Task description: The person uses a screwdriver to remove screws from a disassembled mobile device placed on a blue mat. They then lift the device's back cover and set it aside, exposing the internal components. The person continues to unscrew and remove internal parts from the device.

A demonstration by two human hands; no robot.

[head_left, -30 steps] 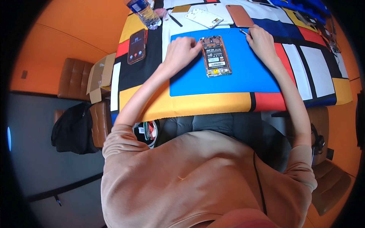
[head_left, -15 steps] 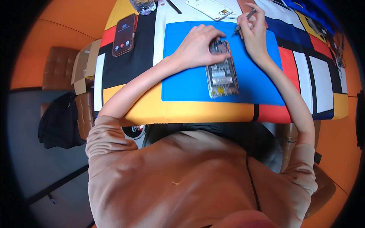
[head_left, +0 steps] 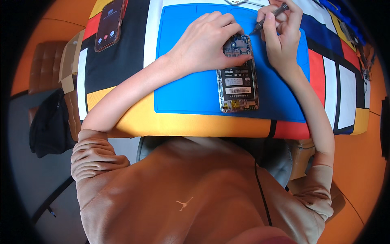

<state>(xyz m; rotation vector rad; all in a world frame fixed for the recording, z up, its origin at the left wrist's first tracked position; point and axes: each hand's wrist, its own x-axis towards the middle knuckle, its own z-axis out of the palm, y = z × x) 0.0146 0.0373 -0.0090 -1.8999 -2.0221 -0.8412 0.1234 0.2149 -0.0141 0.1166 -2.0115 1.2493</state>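
An opened smartphone (head_left: 238, 86) lies on a blue work mat (head_left: 187, 93), its black battery and blue circuit board bare. My left hand (head_left: 209, 42) grips the phone's upper part, fingers at the top left edge and thumb across the middle. Between the fingers and thumb of my right hand (head_left: 280, 40) is a slim dark screwdriver (head_left: 271, 18). Its thin tip points down and left, close to the phone's top right corner; I cannot tell whether it touches.
Another phone (head_left: 109, 25) with a lit screen lies at the far left of the colour-blocked tablecloth (head_left: 134, 122). A white panel (head_left: 235, 1) shows at the far edge. A cardboard box (head_left: 68, 61) and a dark bag (head_left: 50, 124) are beyond the table's left side.
The view has shifted, so the table appears closer. The screwdriver tip has come down nearer the phone's top right corner. My left hand keeps its hold on the opened phone.
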